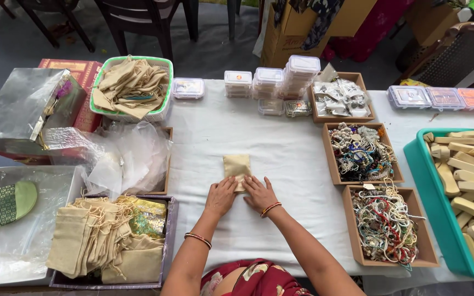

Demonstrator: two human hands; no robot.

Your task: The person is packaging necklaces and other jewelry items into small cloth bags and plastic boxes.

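Both hands lie flat, fingers spread and gripping nothing: the left hand (220, 196) and right hand (259, 193) press side by side on the near end of a small beige cloth pouch (237, 167), which lies on the white-covered counter (281, 148). Left of the pouch, a box holds a stack of matching drawstring pouches (97, 238); right of it, wooden trays of bead strings (361, 152) sit full, so by the look of it most of the work remains
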